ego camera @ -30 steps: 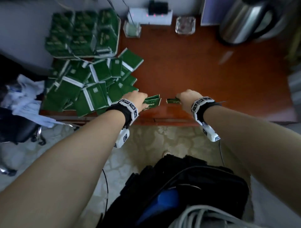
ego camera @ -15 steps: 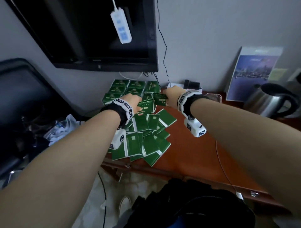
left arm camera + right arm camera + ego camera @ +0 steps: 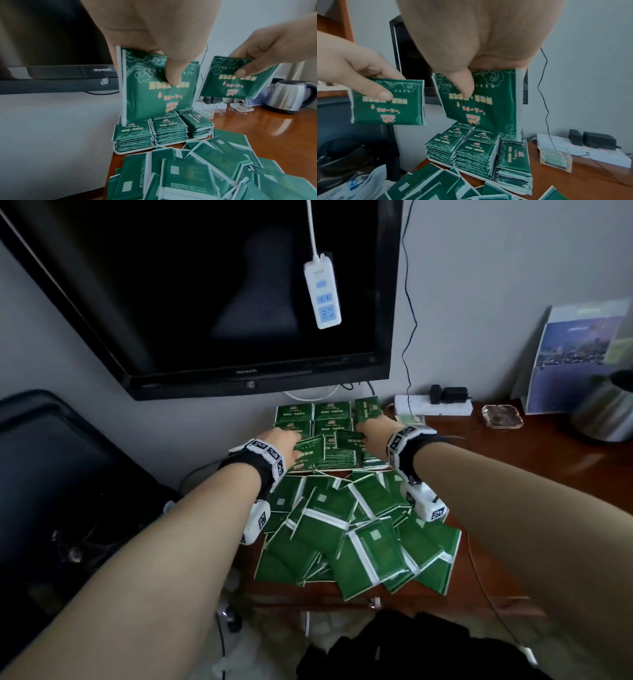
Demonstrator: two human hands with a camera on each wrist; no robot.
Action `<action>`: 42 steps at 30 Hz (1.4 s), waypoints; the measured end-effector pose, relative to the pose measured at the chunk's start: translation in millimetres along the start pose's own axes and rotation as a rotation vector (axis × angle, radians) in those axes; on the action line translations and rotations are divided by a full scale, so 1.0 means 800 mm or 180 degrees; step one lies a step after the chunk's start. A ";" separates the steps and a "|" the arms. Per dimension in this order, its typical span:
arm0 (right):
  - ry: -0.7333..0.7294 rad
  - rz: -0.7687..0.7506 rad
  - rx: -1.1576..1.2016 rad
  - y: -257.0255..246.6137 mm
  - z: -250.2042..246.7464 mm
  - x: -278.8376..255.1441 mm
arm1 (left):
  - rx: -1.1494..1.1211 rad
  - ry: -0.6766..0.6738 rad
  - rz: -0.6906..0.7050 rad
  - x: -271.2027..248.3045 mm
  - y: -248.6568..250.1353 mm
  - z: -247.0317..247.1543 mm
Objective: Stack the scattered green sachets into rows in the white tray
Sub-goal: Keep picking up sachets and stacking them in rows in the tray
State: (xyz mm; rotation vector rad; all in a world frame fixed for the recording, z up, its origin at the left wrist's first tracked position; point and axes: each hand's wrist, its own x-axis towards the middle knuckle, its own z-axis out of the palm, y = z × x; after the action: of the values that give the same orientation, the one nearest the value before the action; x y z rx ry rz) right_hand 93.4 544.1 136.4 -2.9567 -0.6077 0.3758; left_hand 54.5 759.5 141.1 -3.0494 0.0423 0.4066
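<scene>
Stacked sachets (image 3: 164,129) nearly hide white tray (image 3: 120,152).

hotel room | wall television (image 3: 219,302) | kettle (image 3: 606,412) | wooden desk (image 3: 513,467)

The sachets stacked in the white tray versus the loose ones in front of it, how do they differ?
The tray sachets sit in squared stacks, side by side in rows; the loose sachets overlap at mixed angles. The tray sachets show the printed front with gold lettering; most loose sachets show a plainer side with a small pale patch. The tray sachets sit inside the white tray; the loose sachets lie on the wooden table. Both are green with white edges.
</scene>
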 end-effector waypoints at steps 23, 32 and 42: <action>-0.0516 0.0283 -0.0239 -0.045 0.047 0.176 | -0.0127 -0.0033 0.0266 0.180 -0.130 0.073; -0.0605 0.0161 -0.0408 -0.031 0.107 0.228 | 0.0069 0.0017 0.0555 0.216 -0.132 0.125; -0.0693 -0.0010 -0.0323 -0.013 0.177 0.233 | 0.0283 -0.0122 0.0721 0.200 -0.119 0.163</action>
State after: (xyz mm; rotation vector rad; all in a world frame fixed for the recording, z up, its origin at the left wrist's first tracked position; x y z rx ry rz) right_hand 218.5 635.1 -39.8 -3.0336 -0.6728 0.6935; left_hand 178.3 860.4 -21.0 -2.9567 0.3957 0.4627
